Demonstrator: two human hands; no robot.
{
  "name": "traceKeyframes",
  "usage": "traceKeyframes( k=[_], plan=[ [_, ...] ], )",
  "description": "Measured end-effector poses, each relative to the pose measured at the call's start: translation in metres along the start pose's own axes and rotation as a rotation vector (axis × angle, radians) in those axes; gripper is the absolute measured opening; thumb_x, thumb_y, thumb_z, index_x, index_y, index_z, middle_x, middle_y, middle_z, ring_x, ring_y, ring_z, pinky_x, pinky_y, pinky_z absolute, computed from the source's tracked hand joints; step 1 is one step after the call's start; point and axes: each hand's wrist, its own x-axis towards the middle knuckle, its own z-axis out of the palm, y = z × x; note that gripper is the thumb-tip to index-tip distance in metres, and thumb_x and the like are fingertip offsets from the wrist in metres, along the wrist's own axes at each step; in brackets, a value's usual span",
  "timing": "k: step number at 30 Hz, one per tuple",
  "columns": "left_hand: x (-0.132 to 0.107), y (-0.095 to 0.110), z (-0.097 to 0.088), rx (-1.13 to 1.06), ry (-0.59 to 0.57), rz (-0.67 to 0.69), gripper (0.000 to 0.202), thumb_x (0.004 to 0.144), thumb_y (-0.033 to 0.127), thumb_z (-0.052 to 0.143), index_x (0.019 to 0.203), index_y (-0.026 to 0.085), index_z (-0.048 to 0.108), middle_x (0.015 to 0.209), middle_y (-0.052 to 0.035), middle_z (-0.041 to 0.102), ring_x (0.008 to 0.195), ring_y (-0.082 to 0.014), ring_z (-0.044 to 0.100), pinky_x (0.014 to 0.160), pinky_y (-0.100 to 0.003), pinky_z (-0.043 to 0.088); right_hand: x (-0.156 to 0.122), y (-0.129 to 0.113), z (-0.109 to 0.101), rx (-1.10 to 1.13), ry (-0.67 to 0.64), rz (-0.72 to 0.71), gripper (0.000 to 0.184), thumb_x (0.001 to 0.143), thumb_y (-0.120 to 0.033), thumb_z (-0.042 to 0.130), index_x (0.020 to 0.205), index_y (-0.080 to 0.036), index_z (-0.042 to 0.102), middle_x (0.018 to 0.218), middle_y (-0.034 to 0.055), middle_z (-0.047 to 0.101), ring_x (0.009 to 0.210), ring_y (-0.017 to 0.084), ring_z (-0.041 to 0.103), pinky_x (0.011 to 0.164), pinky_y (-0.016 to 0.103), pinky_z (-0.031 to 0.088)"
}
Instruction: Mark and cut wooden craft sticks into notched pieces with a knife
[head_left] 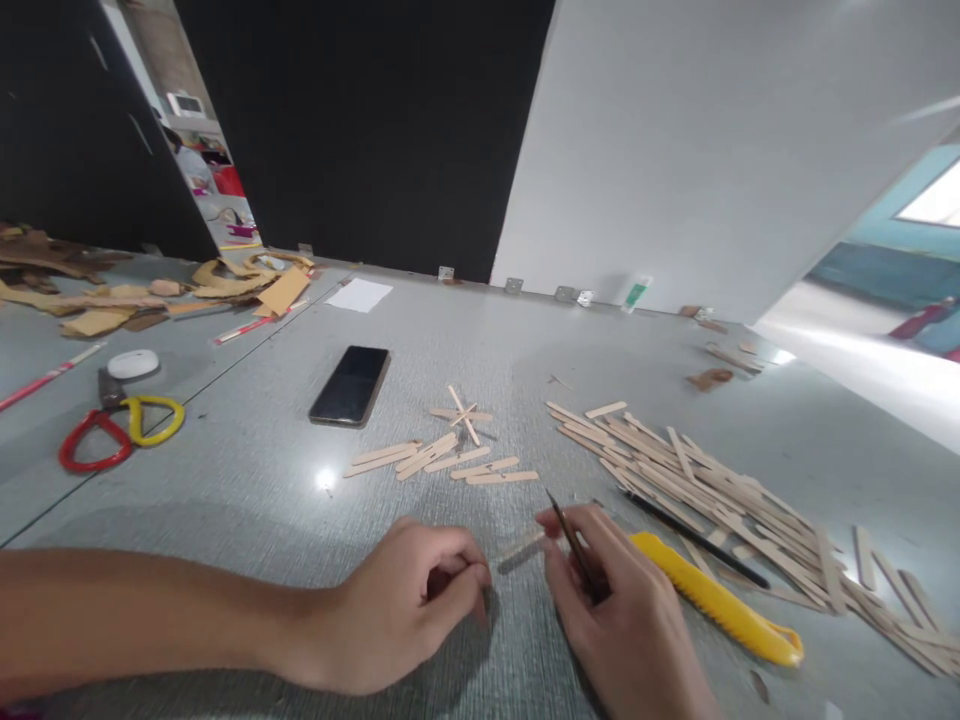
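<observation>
My left hand (420, 600) rests low on the table, its thumb and fingertips pressed together; whatever may be in that pinch is hidden. Held between the thumb and fingers of my right hand (615, 590) is a slim, dark, pointed tool (571, 540), its tip up and to the left. A blurred, flat wooden stick (520, 549) lies between the two hands, by my right fingertips. Beyond them are several short stick pieces (442, 457) in a loose row and a star-like shape of crossed sticks (465, 414).
A large heap of wooden craft sticks (697, 480) spreads at right, with a dark pen-like rod (697, 540) and a yellow-handled cutter (720, 600). A phone (350, 386), scissors (120, 430), white case (133, 364) and cardboard scraps (112, 300) lie left. Upright panels stand behind.
</observation>
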Motion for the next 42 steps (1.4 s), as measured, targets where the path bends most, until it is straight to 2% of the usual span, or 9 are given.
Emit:
traceKeyframes(
  k=[3, 6, 12, 16, 20, 24, 28, 38, 42],
  plan=[
    [0.0, 0.0, -0.001, -0.04, 0.023, -0.01, 0.032, 0.105, 0.034, 0.051, 0.083, 0.016, 0.064, 0.069, -0.0011, 0.067, 0.057, -0.0103, 0.053, 0.055, -0.022, 0.038, 0.011, 0.009, -0.009, -0.083, -0.201, -0.125, 0.024, 0.103, -0.02, 0.046, 0.116, -0.024, 0.066, 0.127, 0.0119, 0.069, 0.106, 0.025, 0.073, 0.088, 0.038, 0.058],
    [0.001, 0.001, -0.002, -0.09, 0.078, -0.027, 0.035, 0.106, 0.04, 0.049, 0.083, 0.017, 0.061, 0.067, -0.0016, 0.066, 0.057, -0.0113, 0.055, 0.055, -0.022, 0.038, 0.019, 0.015, -0.016, -0.123, -0.345, -0.16, 0.023, 0.103, -0.018, 0.045, 0.103, -0.024, 0.067, 0.112, 0.0092, 0.07, 0.092, 0.023, 0.075, 0.078, 0.037, 0.059],
    [0.001, 0.001, -0.003, -0.114, 0.169, -0.013, 0.029, 0.106, 0.043, 0.053, 0.097, 0.018, 0.064, 0.068, 0.0014, 0.06, 0.062, -0.0124, 0.054, 0.059, -0.023, 0.041, 0.019, 0.008, -0.021, -0.104, -0.331, -0.09, 0.024, 0.104, -0.022, 0.054, 0.08, -0.024, 0.056, 0.076, -0.0009, 0.066, 0.065, 0.016, 0.062, 0.063, 0.029, 0.049],
    [0.001, 0.001, -0.005, -0.053, -0.003, 0.047, 0.027, 0.102, 0.043, 0.062, 0.11, 0.018, 0.069, 0.08, -0.0004, 0.067, 0.066, -0.012, 0.055, 0.059, -0.023, 0.04, 0.007, -0.006, -0.014, 0.024, -0.379, -0.053, 0.023, 0.1, -0.025, 0.062, 0.077, -0.024, 0.06, 0.063, -0.0056, 0.061, 0.054, 0.012, 0.051, 0.054, 0.025, 0.04],
    [0.003, -0.001, -0.007, -0.05, -0.056, 0.043, 0.042, 0.109, 0.04, 0.048, 0.079, 0.016, 0.065, 0.063, 0.0029, 0.056, 0.057, -0.0089, 0.046, 0.058, -0.022, 0.036, -0.004, -0.015, -0.002, 0.251, -0.377, 0.094, 0.019, 0.098, -0.032, 0.062, 0.082, -0.024, 0.067, 0.063, -0.0041, 0.06, 0.056, 0.014, 0.051, 0.052, 0.026, 0.036],
    [0.003, -0.003, -0.008, -0.151, 0.016, 0.004, 0.046, 0.11, 0.05, 0.046, 0.084, 0.016, 0.063, 0.066, 0.0028, 0.058, 0.056, -0.0081, 0.046, 0.056, -0.021, 0.035, -0.008, -0.018, 0.002, 0.578, -0.306, 0.361, 0.029, 0.103, -0.046, 0.057, 0.092, -0.022, 0.069, 0.069, 0.0005, 0.069, 0.057, 0.014, 0.053, 0.052, 0.026, 0.041],
    [0.002, -0.001, -0.008, -0.162, 0.014, 0.018, 0.047, 0.109, 0.054, 0.047, 0.086, 0.016, 0.062, 0.066, 0.0032, 0.053, 0.056, -0.0079, 0.043, 0.054, -0.02, 0.033, -0.015, -0.021, 0.002, 0.766, -0.269, 0.533, 0.039, 0.097, -0.059, 0.064, 0.101, -0.021, 0.07, 0.08, 0.0048, 0.075, 0.045, 0.007, 0.032, 0.041, 0.022, 0.02],
    [0.004, -0.006, -0.009, -0.162, -0.086, 0.039, 0.045, 0.108, 0.055, 0.048, 0.106, 0.015, 0.068, 0.072, 0.0021, 0.056, 0.057, -0.0076, 0.043, 0.052, -0.019, 0.033, -0.019, -0.022, 0.008, 0.787, -0.185, 0.636, 0.049, 0.088, -0.068, 0.072, 0.086, -0.018, 0.073, 0.064, 0.0026, 0.068, 0.043, 0.005, 0.031, 0.041, 0.019, 0.021],
    [0.004, -0.003, -0.008, -0.227, -0.115, 0.035, 0.039, 0.108, 0.051, 0.051, 0.112, 0.016, 0.068, 0.075, 0.0013, 0.059, 0.057, -0.0077, 0.044, 0.053, -0.019, 0.034, -0.018, -0.021, 0.007, 0.788, -0.168, 0.598, 0.048, 0.088, -0.067, 0.073, 0.091, -0.019, 0.074, 0.075, 0.0043, 0.072, 0.04, 0.005, 0.034, 0.039, 0.021, 0.026]
  ],
)
